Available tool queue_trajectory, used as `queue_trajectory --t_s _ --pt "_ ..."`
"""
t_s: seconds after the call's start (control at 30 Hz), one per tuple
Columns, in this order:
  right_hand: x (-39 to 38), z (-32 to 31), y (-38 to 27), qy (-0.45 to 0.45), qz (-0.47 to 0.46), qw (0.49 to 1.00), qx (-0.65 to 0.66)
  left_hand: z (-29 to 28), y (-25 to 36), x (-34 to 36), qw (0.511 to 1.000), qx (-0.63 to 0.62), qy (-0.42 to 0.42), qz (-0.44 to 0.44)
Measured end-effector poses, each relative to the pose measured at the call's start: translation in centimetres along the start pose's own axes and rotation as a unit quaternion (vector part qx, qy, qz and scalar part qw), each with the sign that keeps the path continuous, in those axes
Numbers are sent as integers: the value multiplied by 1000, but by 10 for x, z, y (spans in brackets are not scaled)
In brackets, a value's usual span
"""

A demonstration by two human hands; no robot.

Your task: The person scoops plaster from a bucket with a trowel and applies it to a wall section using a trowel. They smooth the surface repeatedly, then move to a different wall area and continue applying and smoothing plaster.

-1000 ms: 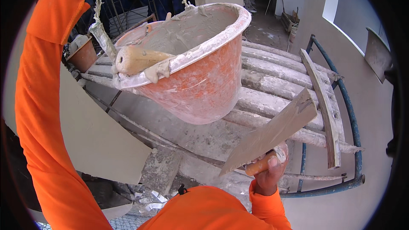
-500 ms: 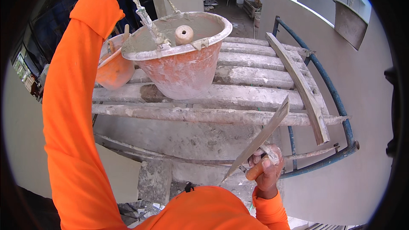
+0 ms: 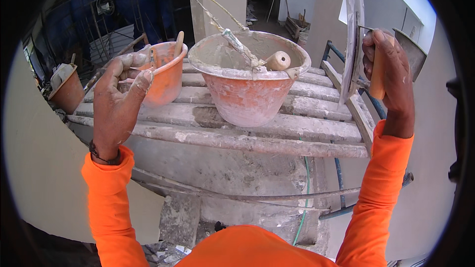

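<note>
My right hand is wrapped around the orange-brown handle of a plastering trowel, raised at the upper right with its long blade on edge. On the left, my left hand is up with thumb and fingers curved apart, and nothing shows between them. A large orange bucket, coated in grey residue, stands on the planks between my hands. Grey plaster lies inside it, with a round wooden handle at the rim; its rope handle stands up. Behind my left hand is a smaller orange bucket with a tool handle sticking out.
The buckets stand on a scaffold platform of spattered planks. A loose board and blue metal tubing border its right side. Another orange bucket is at far left. A green hose hangs below. Plastered walls flank both sides.
My left hand has let go of the large bucket's rope handle and come down and nearer. My right hand has lifted the plastering trowel from low near my body to the upper right.
</note>
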State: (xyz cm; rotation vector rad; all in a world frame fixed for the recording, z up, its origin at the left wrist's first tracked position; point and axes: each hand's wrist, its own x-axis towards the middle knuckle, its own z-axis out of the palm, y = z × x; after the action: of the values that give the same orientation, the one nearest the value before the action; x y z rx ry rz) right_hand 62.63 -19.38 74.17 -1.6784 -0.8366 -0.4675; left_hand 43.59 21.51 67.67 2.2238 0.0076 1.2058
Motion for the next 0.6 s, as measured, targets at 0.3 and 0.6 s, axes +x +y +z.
queue_trajectory --t_s 0.3,0.6 --pt "91 31 -52 -104 -61 959 -257 -29 -79 -107 969 -127 -31 -212" --pt "4 172 -45 -49 14 903 427 18 -45 -127 819 -462 -245 -238"
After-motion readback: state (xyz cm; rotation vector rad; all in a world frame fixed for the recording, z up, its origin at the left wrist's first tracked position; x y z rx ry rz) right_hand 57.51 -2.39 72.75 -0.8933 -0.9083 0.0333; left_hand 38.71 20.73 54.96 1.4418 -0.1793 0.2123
